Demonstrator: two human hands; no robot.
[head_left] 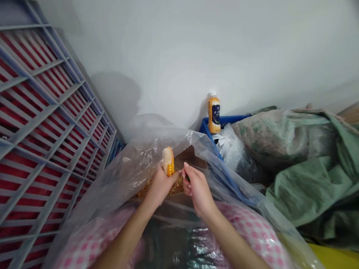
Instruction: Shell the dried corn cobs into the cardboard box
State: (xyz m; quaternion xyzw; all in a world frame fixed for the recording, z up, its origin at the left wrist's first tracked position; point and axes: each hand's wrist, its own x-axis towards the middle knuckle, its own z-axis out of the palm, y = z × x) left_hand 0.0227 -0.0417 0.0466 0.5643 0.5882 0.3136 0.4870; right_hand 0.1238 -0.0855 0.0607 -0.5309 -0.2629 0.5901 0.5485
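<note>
- Left hand: closed round the lower end of a yellow corn cob, thumb pointing toward the right hand.
- Cob: tilted close to upright, top end clear of the fingers. Pale and bare down its left side, rows of yellow kernels down its right. Sits over the opening of the clear plastic sheeting.
- Right hand: fingers curled in, pinching a small dark object; mostly hidden, can't tell what it is. Fingertips just beside the left thumb; can't tell if they touch.
- Below both hands: loose golden-brown kernels in a heap inside the sheeting. Brown cardboard-like flap behind the right hand.
- Sheeting spreads over the person's lap; pink-and-white checked cloth shows through on both sides.
- Left side: tall grey-purple plastic lattice crate, red behind its slats.
- Right side: yellow-orange bottle with white cap and dark blue label, upright at the corner of a blue plastic bin. White plastic bag just below it, crumpled green sacking further right.
- Behind: plain white wall.
</note>
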